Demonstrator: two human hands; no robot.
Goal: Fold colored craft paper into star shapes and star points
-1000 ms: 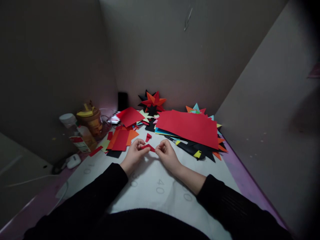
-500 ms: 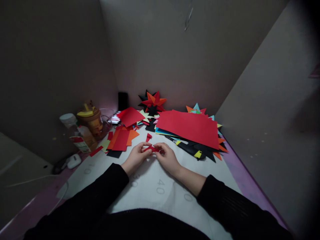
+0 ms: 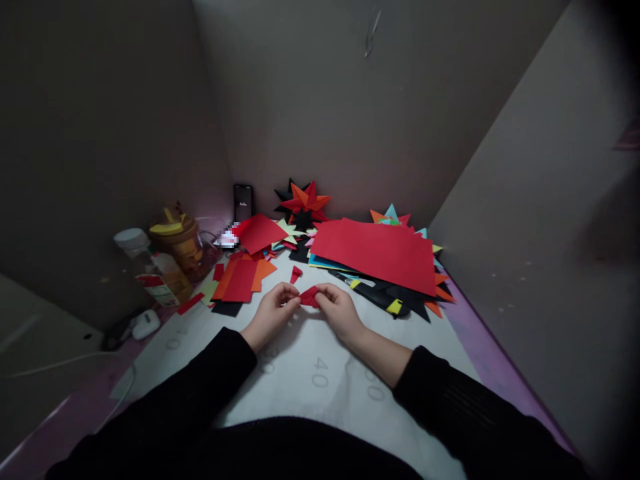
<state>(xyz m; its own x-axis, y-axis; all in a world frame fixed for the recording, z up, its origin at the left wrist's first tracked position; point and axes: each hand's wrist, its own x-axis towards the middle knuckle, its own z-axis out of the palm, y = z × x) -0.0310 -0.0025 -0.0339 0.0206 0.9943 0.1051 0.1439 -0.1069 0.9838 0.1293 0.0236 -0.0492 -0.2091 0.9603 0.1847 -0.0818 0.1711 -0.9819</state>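
Observation:
A small folded piece of red paper (image 3: 309,297) is held between my two hands, just above the white mat. My left hand (image 3: 274,312) pinches its left corner between thumb and fingertips. On the other side my right hand (image 3: 341,312) grips the right end, its fingertips covering part of the paper. Just beyond the hands lies another small folded red paper piece (image 3: 296,274). Flat red and orange paper rectangles (image 3: 241,280) lie to the left, and a stack of large red sheets (image 3: 377,252) is to the right.
A black and yellow utility knife (image 3: 375,295) lies by the red stack. Folded paper stars (image 3: 305,199) stand at the back wall near a phone (image 3: 243,202). At left are a bottle (image 3: 159,277), a brown cup (image 3: 181,247) and a white earbud case (image 3: 145,325).
The red paper has turned and shows a larger face between my hands. My right hand has shifted slightly to its right end. The phone's screen has lit up.

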